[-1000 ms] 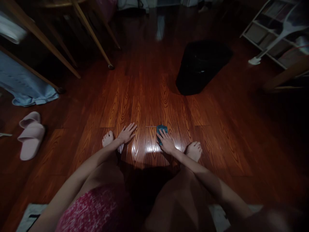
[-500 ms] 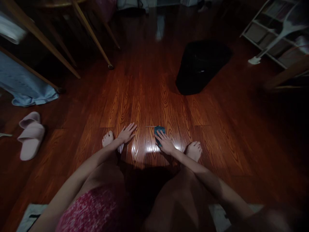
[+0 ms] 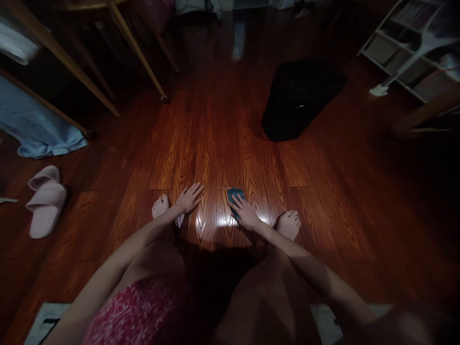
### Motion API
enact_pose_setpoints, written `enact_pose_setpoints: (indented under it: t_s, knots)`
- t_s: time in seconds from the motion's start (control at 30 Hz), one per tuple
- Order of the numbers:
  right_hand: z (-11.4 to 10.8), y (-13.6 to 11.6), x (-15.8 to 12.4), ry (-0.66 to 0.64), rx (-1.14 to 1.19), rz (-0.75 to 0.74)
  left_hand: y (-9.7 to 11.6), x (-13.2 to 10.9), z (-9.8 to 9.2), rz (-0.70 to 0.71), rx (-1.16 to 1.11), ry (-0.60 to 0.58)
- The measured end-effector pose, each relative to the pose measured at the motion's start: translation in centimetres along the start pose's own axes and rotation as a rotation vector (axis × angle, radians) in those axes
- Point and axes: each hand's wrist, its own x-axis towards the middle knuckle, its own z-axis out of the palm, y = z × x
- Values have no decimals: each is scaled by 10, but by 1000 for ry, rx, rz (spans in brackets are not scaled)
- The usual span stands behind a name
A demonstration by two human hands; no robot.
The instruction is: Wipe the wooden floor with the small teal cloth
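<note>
My left hand (image 3: 189,198) lies flat on the glossy wooden floor (image 3: 215,163), fingers spread, beside my left foot. A small whitish thing (image 3: 180,220) shows partly under that wrist; its kind is unclear. My right hand (image 3: 245,212) rests with fingers stretched out over a small dark teal cloth (image 3: 235,193) that lies flat on the floor. Fingers and palm cover much of the cloth. At its upper left edge runs a thin pale line (image 3: 223,188), which may be a floor seam.
A black bin (image 3: 300,103) stands ahead to the right. Pink slippers (image 3: 48,206) lie on the left, near a hanging light blue cloth (image 3: 43,122) and wooden furniture legs (image 3: 140,55). A white shelf rack (image 3: 398,45) is at the far right. My bare feet flank both hands.
My right hand's fingers and the teal cloth have shifted very slightly to the left. My left hand stays where it was.
</note>
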Motion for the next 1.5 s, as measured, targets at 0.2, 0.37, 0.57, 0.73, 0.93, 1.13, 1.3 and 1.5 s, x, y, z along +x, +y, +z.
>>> enact_pose_setpoints:
  t_s: [0.2, 0.37, 0.57, 0.73, 0.93, 1.13, 1.3, 1.5]
  knots:
    - [-6, 5, 2, 26, -5, 91, -1, 1, 2, 14, -11, 16]
    - [0, 0, -1, -4, -53, 17, 0, 0, -1, 2, -14, -7]
    - [-1, 0, 4, -4, -66, 12, 0, 1, 0, 6, -13, -5]
    - [-1, 14, 3, 33, -86, 161, -3, 2, 5, 13, -8, 17]
    - [6, 3, -1, 11, -52, 2, -2, 1, 2, 6, -7, 6]
    - [-1, 3, 3, 29, -40, 17, 0, 0, 0, 2, -12, -7]
    - [-2, 3, 1, 24, -34, 40, 0, 1, 1, 13, -14, 15]
    - [-2, 5, 1, 40, -21, 109, 0, 1, -1, 2, -19, -1]
